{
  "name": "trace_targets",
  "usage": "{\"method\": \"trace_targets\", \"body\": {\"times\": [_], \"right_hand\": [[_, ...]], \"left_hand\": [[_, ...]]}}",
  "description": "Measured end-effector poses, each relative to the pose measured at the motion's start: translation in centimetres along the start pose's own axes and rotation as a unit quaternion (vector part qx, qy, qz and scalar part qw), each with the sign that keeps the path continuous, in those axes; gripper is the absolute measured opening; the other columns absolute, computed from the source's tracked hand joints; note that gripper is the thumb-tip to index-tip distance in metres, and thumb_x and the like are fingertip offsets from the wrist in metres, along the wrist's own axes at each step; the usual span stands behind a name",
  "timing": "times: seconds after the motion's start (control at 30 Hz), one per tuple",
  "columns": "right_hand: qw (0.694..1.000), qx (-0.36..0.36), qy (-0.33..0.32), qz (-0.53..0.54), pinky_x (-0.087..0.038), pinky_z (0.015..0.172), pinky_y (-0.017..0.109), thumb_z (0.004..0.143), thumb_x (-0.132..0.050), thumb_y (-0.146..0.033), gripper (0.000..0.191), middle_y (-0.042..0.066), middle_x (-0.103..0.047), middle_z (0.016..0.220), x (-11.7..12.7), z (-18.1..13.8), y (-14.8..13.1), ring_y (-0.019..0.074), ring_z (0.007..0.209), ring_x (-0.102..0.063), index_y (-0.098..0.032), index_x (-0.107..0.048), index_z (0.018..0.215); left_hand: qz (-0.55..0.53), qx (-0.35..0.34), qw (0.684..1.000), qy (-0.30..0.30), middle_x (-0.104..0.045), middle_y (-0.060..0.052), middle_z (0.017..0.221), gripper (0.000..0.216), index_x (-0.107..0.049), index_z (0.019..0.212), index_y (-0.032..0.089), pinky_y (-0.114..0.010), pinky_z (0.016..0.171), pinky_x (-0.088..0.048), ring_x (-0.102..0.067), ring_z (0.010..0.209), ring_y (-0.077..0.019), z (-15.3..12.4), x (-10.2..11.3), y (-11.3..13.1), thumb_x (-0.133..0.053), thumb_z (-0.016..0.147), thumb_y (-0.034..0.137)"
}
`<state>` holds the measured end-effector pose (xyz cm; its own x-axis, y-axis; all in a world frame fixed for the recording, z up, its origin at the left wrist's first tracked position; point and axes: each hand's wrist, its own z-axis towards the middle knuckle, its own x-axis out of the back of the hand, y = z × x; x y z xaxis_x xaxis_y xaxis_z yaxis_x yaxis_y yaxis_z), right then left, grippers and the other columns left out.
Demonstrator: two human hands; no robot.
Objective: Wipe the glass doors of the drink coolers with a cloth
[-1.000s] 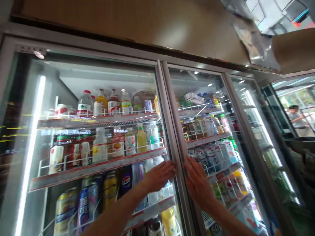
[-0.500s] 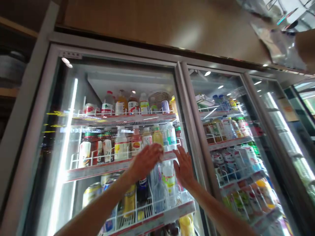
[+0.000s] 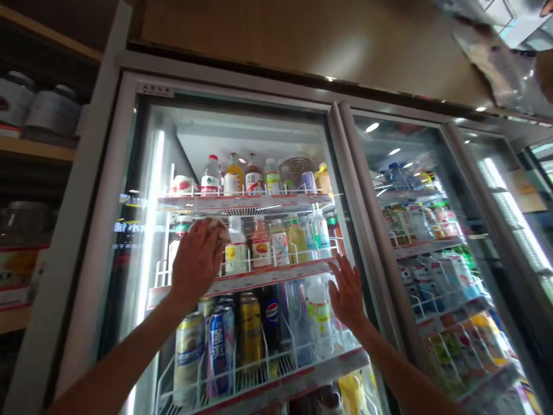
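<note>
My left hand (image 3: pixel 196 265) is raised in front of the glass door (image 3: pixel 242 124) of a drinks fridge. Its fingers curve over a crumpled, pale wad like a cloth or tissue (image 3: pixel 219 230), mostly hidden under them and apparently against the glass. To the right, near the door's frame, my right hand (image 3: pixel 348 291) has its fingers spread, with the palm toward the glass and nothing in it. Behind the pane, bottles such as a yellow-labelled one (image 3: pixel 235 253) stand on the middle shelf. Cans, including a blue one (image 3: pixel 220 346), are on the shelf below.
More glass doors with drinks (image 3: pixel 425 225) continue to the right, past an upright metal frame (image 3: pixel 367 219). Shelves at left hold jars (image 3: pixel 52 115). A brown panel (image 3: pixel 276 34) runs above. Part of another person's arm (image 3: pixel 545 72) shows at top right.
My left hand has swept left across the glass, away from my right hand. My right hand stays near the same part of the door. The view has shifted slightly left.
</note>
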<state>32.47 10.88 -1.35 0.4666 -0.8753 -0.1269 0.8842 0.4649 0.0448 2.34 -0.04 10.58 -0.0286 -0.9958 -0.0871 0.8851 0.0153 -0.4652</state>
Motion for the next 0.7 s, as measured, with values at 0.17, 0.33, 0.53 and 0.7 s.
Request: {"method": "trace_targets", "body": {"times": [0.17,0.33,0.53,0.7], "right_hand": [[1.000,0.010,0.005,-0.010,-0.026,0.107,0.048,0.090,-0.035,-0.022,0.052,0.008,-0.033,0.147,0.1,-0.1,0.0,0.0239,0.137,-0.027,-0.027,-0.028,0.141],[1.000,0.008,0.011,-0.008,-0.025,0.108,0.047,0.090,-0.035,-0.023,0.052,0.007,-0.031,0.148,-0.1,-0.3,0.3,0.0237,0.136,-0.028,-0.027,-0.028,0.141],[1.000,0.020,0.022,-0.006,-0.027,0.107,0.048,0.090,-0.034,-0.024,0.052,0.008,-0.031,0.148,-0.2,-0.5,0.4,0.0245,0.136,-0.030,-0.026,-0.029,0.141],[0.999,0.030,0.034,-0.012,-0.028,0.106,0.048,0.090,-0.035,-0.023,0.051,0.009,-0.034,0.146,-0.2,-0.5,0.3,0.0248,0.135,-0.030,-0.025,-0.029,0.141]], "left_hand": [[-0.065,-0.229,0.968,-0.077,-0.049,-0.004,0.134,0.038,-0.047,0.125,0.022,-0.034,0.107,-0.033,-0.034,0.132,-0.0172,-2.2,0.4,0.1,-0.038,0.088,0.022],[0.025,0.058,0.998,-0.020,-0.039,-0.017,0.139,0.045,-0.041,0.129,0.012,-0.046,0.103,-0.036,-0.033,0.132,-0.0288,-3.4,2.4,-4.9,-0.040,0.086,0.024],[-0.013,-0.187,0.978,-0.087,-0.045,-0.008,0.136,0.046,-0.037,0.132,0.020,-0.035,0.105,-0.036,-0.035,0.131,-0.0195,-6.2,4.1,-6.3,-0.040,0.086,0.021],[0.054,0.074,0.996,0.007,-0.039,-0.016,0.138,0.044,-0.039,0.129,0.014,-0.046,0.105,-0.035,-0.030,0.133,-0.0271,-6.7,3.7,-6.0,-0.041,0.086,0.022]]}}
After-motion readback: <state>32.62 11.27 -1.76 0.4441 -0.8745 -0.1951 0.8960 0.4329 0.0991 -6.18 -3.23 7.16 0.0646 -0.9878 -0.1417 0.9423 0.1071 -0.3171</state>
